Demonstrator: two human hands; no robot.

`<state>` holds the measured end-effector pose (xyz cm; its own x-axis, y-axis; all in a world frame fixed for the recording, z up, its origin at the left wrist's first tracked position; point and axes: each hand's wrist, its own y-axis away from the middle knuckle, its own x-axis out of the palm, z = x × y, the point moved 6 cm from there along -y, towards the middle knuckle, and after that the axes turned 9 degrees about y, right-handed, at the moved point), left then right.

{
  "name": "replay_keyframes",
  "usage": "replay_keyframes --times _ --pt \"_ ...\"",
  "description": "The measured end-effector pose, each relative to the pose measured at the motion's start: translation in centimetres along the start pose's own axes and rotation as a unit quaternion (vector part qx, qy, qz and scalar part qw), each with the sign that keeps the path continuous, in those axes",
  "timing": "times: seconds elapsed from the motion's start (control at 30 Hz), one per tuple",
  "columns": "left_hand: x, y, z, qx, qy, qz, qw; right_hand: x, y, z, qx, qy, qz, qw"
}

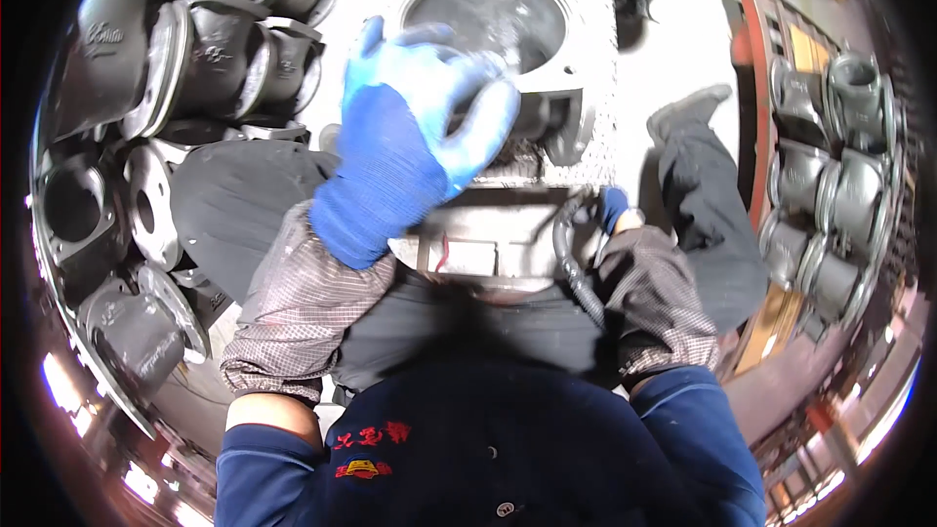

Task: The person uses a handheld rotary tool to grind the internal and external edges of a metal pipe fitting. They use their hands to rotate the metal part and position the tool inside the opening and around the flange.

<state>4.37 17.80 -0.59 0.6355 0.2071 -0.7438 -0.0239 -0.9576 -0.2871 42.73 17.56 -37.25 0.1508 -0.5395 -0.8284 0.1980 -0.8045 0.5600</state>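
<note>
My L hand (415,102) (blue glove, blurred) is at approx. 11 o'clock of view; grip half-spread, thumb apart from bent fingers, nothing visible in it. Round-mouthed casting (503,20), 12 o'clock, is on white tabletop (600,122), just beside L hand; I can't tell if they touch. My R hand (613,207), approx. 3 o'clock, is mostly hidden near black hose (569,259); I can't tell its grip. Flanged castings (210,51) are stacked at 10 o'clock.
</note>
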Motion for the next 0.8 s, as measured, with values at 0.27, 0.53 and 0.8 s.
replay_keyframes --times 0.27,0.53,0.8 --pt "-0.2 1.1 -0.2 -0.003 0.012 -0.017 1.0 -7.9 2.0 4.0 -0.004 -0.036 -0.078 0.996" --pt "-0.7 2.3 -0.9 0.044 0.147 -0.031 0.988 -32.6 8.4 8.8 -0.065 -0.652 -0.182 0.733" --pt "1.3 3.0 1.8 0.009 0.288 -0.009 0.957 -33.1 16.3 25.0 -0.216 -0.664 0.106 0.708"
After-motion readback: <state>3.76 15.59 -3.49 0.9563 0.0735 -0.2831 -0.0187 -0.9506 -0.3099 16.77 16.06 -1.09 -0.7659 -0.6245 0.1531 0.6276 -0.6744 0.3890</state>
